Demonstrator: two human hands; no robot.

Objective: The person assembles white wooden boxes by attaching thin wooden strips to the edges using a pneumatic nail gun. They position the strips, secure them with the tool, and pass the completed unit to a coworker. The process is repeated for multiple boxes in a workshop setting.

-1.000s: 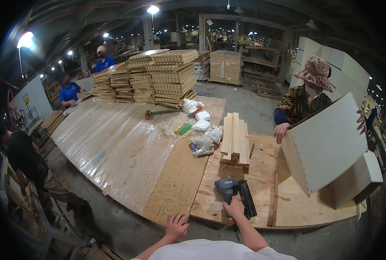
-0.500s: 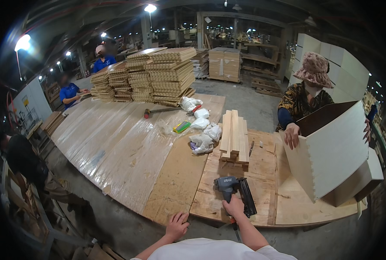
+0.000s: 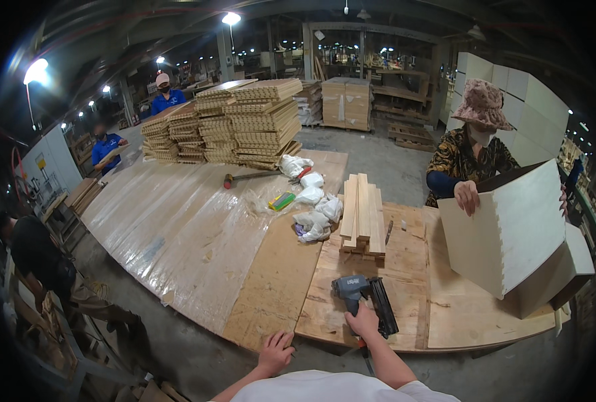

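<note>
Head view: the right hand is wrapped around the handle of a nail gun, over the wooden worktop. Pale letters mark the gun's gray side. Its body is round and chunky, and a long black nail magazine slants just right of the grip. The left hand, left of the grip, rests on the table edge, its fingers loose and a bit bent. Straight, smooth strips of pale wood are piled ahead of the grip. Ahead and left sit crumpled white plastic bags. Far right of the grip, a co-worker holds a pale box with bumpy, notched edges.
</note>
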